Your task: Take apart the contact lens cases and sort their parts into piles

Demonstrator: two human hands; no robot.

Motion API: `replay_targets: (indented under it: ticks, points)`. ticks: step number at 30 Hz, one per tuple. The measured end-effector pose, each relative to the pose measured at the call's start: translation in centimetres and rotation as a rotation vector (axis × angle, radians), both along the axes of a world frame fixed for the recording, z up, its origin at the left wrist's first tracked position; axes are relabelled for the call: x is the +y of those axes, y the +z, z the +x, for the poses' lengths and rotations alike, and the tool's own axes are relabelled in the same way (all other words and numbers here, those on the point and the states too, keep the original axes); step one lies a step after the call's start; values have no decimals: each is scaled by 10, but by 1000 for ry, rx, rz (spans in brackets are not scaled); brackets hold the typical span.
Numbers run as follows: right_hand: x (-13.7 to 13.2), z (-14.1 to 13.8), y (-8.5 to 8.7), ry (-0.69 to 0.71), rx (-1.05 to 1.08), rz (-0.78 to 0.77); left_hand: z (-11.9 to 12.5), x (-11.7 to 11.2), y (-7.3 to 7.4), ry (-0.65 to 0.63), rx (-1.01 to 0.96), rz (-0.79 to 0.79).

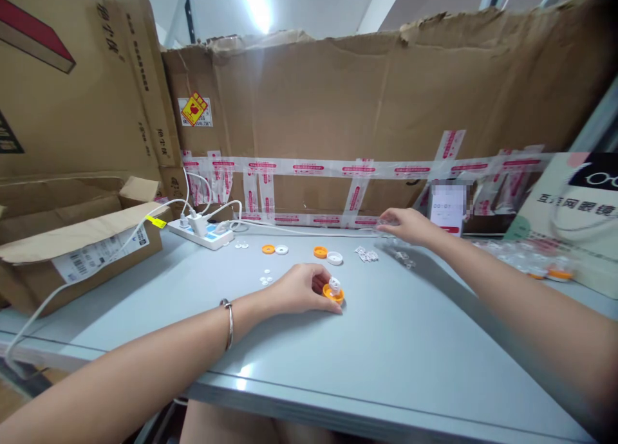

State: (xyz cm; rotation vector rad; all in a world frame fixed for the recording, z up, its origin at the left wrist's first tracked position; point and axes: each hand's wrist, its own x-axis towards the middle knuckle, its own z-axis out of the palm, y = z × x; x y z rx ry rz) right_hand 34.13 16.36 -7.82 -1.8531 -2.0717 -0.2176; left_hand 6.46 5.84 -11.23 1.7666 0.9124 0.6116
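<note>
Curling narrowly around a round orange cap [334, 299] on the smooth grey table [396, 367], the person's left hand [306, 289] holds it; a clear plastic piece [335, 282] stands inside. Beyond are small white discs [266, 280], then an orange ring [320, 252] beside a white ring [335, 258]. Farther, the right hand [403, 225] has fingers close together; whether they grip something cannot be told. Behind it stands a phone [447, 207]. A white board [555, 231] shows writing ending in "眼镜". Tape with red print crosses the brown cardboard [313, 103], bearing a broken-glass label [195, 110].
</note>
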Motion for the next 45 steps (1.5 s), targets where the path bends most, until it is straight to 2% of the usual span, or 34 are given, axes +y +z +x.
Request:
replay_targets:
  ticks: [2, 4, 11, 15, 17, 18, 20, 23, 26, 30, 34, 38, 45]
  points:
    - [12, 4, -5, -16, -135, 20, 0, 0, 1, -1, 7, 4]
    - [19, 4, -10, -29, -177, 28, 0, -1, 1, -5, 9, 13]
    - [25, 8, -23, -70, -174, 22, 0, -1, 2, -11, 18, 34]
    - [23, 8, -21, -129, -113, 100, 0, 0, 1, -16, 21, 47]
    - [13, 0, -15, -87, 1, 182, 0, 1, 0, -29, 11, 46]
    - [4, -7, -11, -18, 83, 216, 0, 2, -1, -38, 2, 48]
    - [-22, -26, -3, 207, 253, 217, 0, 3, -1, -57, -20, 60]
    - [-68, -60, -1, 442, 397, 24, 0, 5, -3, -89, -50, 104]
    - [-103, -86, -13, 562, 434, -188, -1, 8, -5, -79, -11, 180]
    - [-117, -102, -27, 595, 473, -276, -2, 9, -7, -51, 20, 184]
    - [-121, -106, -29, 557, 447, -177, -1, 10, -7, -36, 32, 165]
    - [-125, -107, -33, 622, 394, -59, -1, 11, -6, -57, 68, 223]
    - [-123, -110, -41, 591, 415, 3, 1, 9, -5, -33, 79, 227]
